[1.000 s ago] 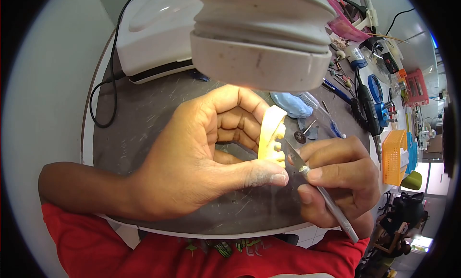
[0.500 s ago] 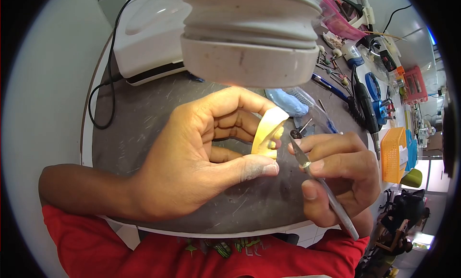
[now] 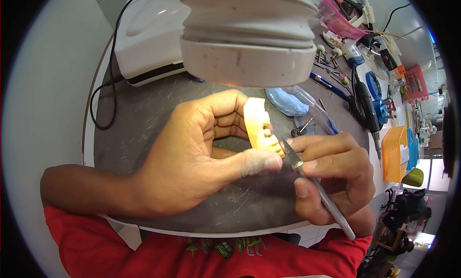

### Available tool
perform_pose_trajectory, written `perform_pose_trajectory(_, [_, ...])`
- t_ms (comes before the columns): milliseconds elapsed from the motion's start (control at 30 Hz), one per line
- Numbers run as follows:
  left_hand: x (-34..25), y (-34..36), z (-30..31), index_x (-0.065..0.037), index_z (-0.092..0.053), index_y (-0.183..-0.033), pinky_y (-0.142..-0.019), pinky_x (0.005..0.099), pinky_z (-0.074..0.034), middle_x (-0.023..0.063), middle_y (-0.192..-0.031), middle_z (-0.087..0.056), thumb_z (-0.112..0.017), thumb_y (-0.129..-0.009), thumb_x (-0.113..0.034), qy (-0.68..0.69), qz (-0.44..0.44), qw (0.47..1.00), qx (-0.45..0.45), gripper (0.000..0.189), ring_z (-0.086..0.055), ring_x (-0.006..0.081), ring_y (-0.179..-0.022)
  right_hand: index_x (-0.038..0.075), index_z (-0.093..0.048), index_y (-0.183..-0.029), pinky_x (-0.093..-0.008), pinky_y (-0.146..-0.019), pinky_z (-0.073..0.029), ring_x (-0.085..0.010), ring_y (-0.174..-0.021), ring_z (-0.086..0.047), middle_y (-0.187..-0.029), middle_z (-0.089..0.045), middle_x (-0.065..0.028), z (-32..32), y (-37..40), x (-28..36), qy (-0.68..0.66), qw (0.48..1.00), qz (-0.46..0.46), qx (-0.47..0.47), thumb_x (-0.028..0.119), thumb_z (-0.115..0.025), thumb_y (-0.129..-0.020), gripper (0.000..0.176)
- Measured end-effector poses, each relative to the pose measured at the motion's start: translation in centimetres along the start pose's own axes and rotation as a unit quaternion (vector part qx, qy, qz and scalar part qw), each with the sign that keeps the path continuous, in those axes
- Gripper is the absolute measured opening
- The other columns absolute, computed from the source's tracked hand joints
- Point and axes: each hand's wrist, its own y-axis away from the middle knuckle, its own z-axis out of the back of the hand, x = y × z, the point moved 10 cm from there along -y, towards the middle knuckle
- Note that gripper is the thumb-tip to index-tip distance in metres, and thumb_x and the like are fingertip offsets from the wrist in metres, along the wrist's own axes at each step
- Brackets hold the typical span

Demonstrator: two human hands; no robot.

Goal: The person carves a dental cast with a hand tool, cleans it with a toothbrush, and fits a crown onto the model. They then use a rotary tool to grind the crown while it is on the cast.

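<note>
A pale yellow dental model [image 3: 257, 126] with a row of teeth on its right side is pinched between the thumb and fingers of my left hand [image 3: 192, 158]. Dust greys the tip of that thumb. My right hand [image 3: 338, 172] grips a craft knife [image 3: 329, 201] by its metal handle, like a pen. The blade points up and left, its tip close beside the lower teeth of the model. Both hands are held above the grey work surface [image 3: 139, 119].
A white ribbed suction hose [image 3: 247, 57] hangs over the middle. Behind lie a blue putty lump [image 3: 287, 102] and a clear-handled brush [image 3: 317, 110]. At right are a black rotary handpiece [image 3: 367, 110], loose burs, a pink basket [image 3: 338, 18] and an orange basket [image 3: 394, 153]. A white machine [image 3: 149, 38] stands back left.
My left hand has turned the dental model, so more of its teeth show and it sits slightly further left. The knife in my right hand has moved a little left, nearer the teeth.
</note>
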Motion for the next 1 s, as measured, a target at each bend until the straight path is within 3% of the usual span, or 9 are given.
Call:
perform_pose_trajectory(67, [0.36, 0.05, 0.41, 0.002, -0.047, -0.112, -0.088, 0.0297, -0.05, 0.0144, -0.109, -0.058, -0.064, -0.084, -0.004, 0.018, 0.038, 0.998, -0.037, 0.033, -0.059, 0.0166, -0.102, -0.005, -0.049, -0.097, -0.0354, -0.076, -0.052, -0.0286, -0.081, -0.062, -0.084, -0.053, -0.0172, 0.34, -0.09, -0.12, 0.0, 1.0, 0.014, -0.01, -0.001, -0.063, -0.076, 0.026])
perform_pose_trajectory(167, [0.22, 0.07, 0.05, 0.004, -0.046, -0.117, -0.091, 0.0294, -0.048, 0.0134, -0.11, -0.058, -0.059, -0.087, -0.007, 0.045, 0.02, 0.999, -0.023, 0.034, -0.058, 0.0166, -0.104, -0.004, -0.049, -0.097, -0.0354, -0.075, -0.052, -0.0289, -0.081, -0.062, -0.083, -0.054, -0.0171, 0.64, -0.22, 0.07, 0.008, 0.999, 0.031, -0.019, -0.001, -0.065, -0.075, 0.027])
perform_pose_trajectory(267, [-0.03, -0.08, -0.02, 0.004, -0.049, -0.114, -0.095, 0.0309, -0.045, 0.0152, -0.114, -0.057, -0.059, -0.086, -0.004, 0.007, -0.037, 0.999, 0.005, 0.031, -0.057, 0.0172, -0.106, -0.004, -0.05, -0.095, -0.0355, -0.074, -0.052, -0.0298, -0.081, -0.062, -0.082, -0.054, -0.0163, 0.63, -0.3, 0.14, 0.02, 0.999, 0.034, -0.02, -0.001, -0.066, -0.074, 0.027])
perform_pose_trajectory(500, [-0.07, -0.03, 0.06, 0.005, -0.051, -0.111, -0.1, 0.0336, -0.041, 0.0191, -0.12, -0.055, -0.06, -0.085, -0.001, 0.022, -0.025, 0.999, 0.0, 0.028, -0.053, 0.0195, -0.113, -0.003, -0.052, -0.092, -0.0356, -0.073, -0.052, -0.0322, -0.084, -0.063, -0.079, -0.055, -0.0137, 0.43, -0.09, 0.07, 0.027, 0.999, 0.038, -0.015, -0.002, -0.067, -0.072, 0.025])
perform_pose_trajectory(767, [-0.03, 0.16, 0.01, 0.003, -0.051, -0.105, -0.103, 0.0375, -0.039, 0.0126, -0.11, -0.058, -0.061, -0.082, 0.004, 0.06, -0.021, 0.998, -0.003, 0.025, -0.047, 0.0256, -0.121, -0.003, -0.053, -0.09, -0.0361, -0.074, -0.052, -0.0322, -0.084, -0.063, -0.078, -0.056, -0.0142, 0.34, -0.31, 0.08, 0.032, 0.999, 0.038, -0.016, 0.0, -0.067, -0.072, 0.023])
perform_pose_trajectory(1000, [-0.03, 0.2, -0.01, 0.003, -0.051, -0.106, -0.103, 0.0381, -0.039, 0.0129, -0.11, -0.057, -0.061, -0.082, 0.004, 0.065, -0.021, 0.998, -0.001, 0.026, -0.047, 0.026, -0.122, -0.002, -0.054, -0.088, -0.0359, -0.074, -0.052, -0.0321, -0.083, -0.063, -0.075, -0.058, -0.0135, 0.26, -0.45, 0.21, 0.036, 0.999, 0.04, -0.01, 0.002, -0.069, -0.073, 0.022])
